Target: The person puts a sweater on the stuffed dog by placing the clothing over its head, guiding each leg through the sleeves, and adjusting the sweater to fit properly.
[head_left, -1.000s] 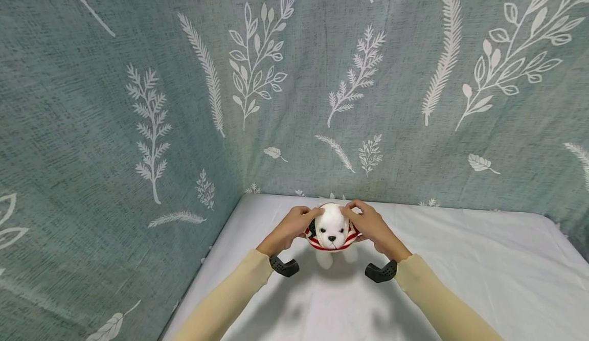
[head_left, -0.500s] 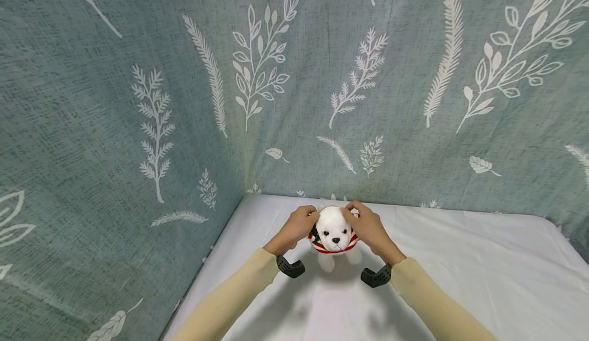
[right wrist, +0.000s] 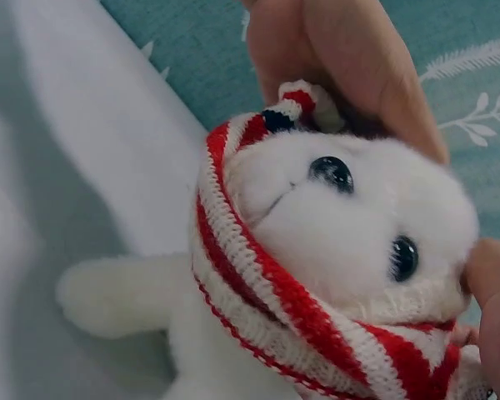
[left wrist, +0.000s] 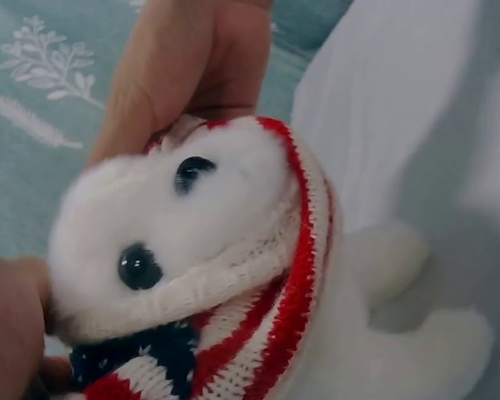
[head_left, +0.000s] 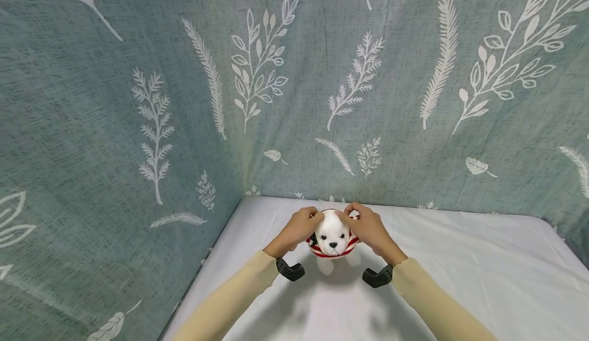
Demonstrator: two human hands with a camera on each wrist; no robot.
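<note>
A white plush dog [head_left: 332, 232] with black eyes and a dark nose stands on the white-covered surface, facing me. A knitted garment [right wrist: 258, 275], red-and-white striped with a dark blue patch, is bunched round its neck and frames its face; the body and legs below it are bare. My left hand [head_left: 301, 227] grips the garment at one side of the head, its thumb against the white fur. On the other side my right hand [head_left: 369, 228] pinches the knit edge, thumb over the top of the head. The dog's ears are hidden under the hands and knit.
A white sheet [head_left: 460, 269] covers the surface. Blue-green cloth [head_left: 294, 100] printed with white leaves hangs behind it and along the left side. Each wrist wears a black device [head_left: 290, 269].
Both hands have shifted slightly right and down with the dog's head. Since half a second ago, the thumbs have moved inward onto the top of the head.
</note>
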